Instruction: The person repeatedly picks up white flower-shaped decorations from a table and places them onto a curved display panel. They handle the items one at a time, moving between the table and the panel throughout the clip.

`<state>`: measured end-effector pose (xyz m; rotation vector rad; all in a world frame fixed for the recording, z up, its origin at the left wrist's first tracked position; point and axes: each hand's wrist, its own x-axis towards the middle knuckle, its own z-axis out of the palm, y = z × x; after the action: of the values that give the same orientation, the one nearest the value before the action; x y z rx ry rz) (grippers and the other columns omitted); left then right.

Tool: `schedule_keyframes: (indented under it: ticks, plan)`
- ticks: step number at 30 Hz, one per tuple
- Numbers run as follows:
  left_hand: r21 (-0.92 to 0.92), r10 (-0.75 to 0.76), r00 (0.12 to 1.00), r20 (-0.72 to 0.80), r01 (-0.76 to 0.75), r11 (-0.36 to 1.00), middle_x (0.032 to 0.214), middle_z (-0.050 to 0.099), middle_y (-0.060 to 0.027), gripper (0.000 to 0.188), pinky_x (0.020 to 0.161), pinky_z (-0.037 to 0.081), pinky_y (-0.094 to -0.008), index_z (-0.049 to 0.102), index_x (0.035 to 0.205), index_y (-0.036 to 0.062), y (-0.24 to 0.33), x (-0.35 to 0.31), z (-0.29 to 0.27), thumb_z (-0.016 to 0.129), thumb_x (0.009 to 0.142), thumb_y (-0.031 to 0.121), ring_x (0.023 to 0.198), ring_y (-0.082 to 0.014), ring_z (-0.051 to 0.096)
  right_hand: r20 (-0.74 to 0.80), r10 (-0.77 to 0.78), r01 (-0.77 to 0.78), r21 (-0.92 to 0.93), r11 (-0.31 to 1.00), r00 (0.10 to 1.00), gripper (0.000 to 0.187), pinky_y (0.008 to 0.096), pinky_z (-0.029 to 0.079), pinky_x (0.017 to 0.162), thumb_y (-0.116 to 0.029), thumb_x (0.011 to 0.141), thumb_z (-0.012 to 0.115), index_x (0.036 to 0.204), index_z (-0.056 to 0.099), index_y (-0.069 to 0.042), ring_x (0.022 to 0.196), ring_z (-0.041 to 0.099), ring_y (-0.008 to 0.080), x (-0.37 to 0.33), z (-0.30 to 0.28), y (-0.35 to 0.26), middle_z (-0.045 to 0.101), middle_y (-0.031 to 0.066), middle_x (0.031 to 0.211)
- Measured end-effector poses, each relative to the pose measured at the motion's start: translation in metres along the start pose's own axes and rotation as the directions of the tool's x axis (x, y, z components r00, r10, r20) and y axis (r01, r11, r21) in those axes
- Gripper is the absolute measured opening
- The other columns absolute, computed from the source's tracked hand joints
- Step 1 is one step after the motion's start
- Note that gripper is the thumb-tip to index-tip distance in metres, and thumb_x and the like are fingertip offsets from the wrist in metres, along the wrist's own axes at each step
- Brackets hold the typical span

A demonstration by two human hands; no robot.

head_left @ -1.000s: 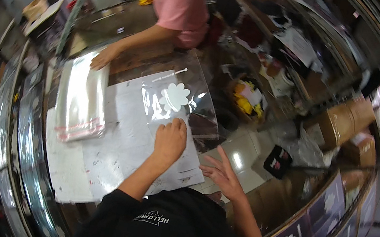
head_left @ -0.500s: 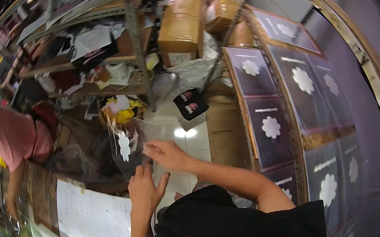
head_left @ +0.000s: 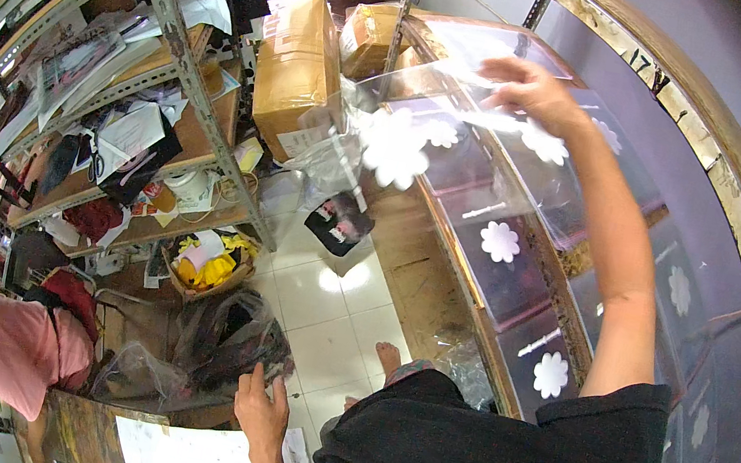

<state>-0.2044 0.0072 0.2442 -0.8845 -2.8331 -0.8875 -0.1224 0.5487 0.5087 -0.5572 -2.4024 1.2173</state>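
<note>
My right hand [head_left: 532,90] is raised far out in front, gripping a clear plastic sheet [head_left: 420,121] printed with a white flower. The sheet hangs over a long slanted bench [head_left: 500,284] on which several more clear flower-printed sheets lie side by side. My left hand [head_left: 260,408] is low at the bottom, fingers apart, resting at the edge of a table with white paper [head_left: 191,460] on it. It holds nothing.
Metal shelving [head_left: 178,29] packed with papers, bags and clutter stands at left. Brown cardboard boxes [head_left: 295,69] sit at the top centre. A basket with yellow items [head_left: 204,262] and dark plastic bags [head_left: 223,339] lie on the white tiled floor. A person in pink [head_left: 8,346] bends at lower left.
The view swung from the table to the bench at right. My right hand lifted the flower sheet off the table and carried it up over the bench; my left hand stayed at the table.
</note>
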Motion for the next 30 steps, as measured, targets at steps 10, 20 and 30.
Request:
schedule_keyframes:
  ticks: [10, 20, 30]
  plan:
    - [-0.042, 0.057, 0.992, 0.115, -0.052, 0.998, 0.097, 0.061, -0.0183, 0.038, 0.074, 0.05, -0.047, 0.064, 0.118, -0.0007, -0.001, 0.005, 0.033, 0.068, 0.087, 0.021, 0.084, -0.0397, 0.062, -0.538, 0.467, -0.145, 0.533, 0.833, 0.702, 0.056, 0.0248, 0.058, 0.07, 0.004, 0.089, 0.055, 0.143, 0.041, -0.001, 0.106, 0.068, 0.0231, -0.122, -0.124, 0.155, 0.054, 0.0108, 0.135]
    - [-0.061, 0.183, 0.971, 0.152, -0.176, 0.983, 0.094, 0.062, -0.0178, 0.035, 0.071, 0.049, -0.047, 0.065, 0.115, -0.0008, 0.009, 0.022, 0.038, 0.068, 0.088, 0.021, 0.08, -0.0389, 0.062, -0.613, 0.578, -0.283, 0.514, 0.81, 0.54, 0.077, 0.0279, 0.06, 0.07, 0.006, 0.086, 0.058, 0.152, 0.018, 0.008, 0.099, 0.07, 0.027, -0.189, -0.094, 0.193, 0.038, 0.0259, 0.15]
    - [-0.075, 0.163, 0.969, 0.184, -0.152, 0.986, 0.093, 0.062, -0.017, 0.034, 0.072, 0.05, -0.0461, 0.065, 0.115, -0.0013, 0.008, 0.016, 0.044, 0.067, 0.088, 0.02, 0.081, -0.0376, 0.062, -0.628, 0.576, -0.354, 0.455, 0.817, 0.523, 0.08, 0.0294, 0.058, 0.063, 0.006, 0.086, 0.058, 0.152, 0.015, 0.008, 0.09, 0.071, 0.025, -0.188, -0.09, 0.201, 0.038, 0.0294, 0.148]
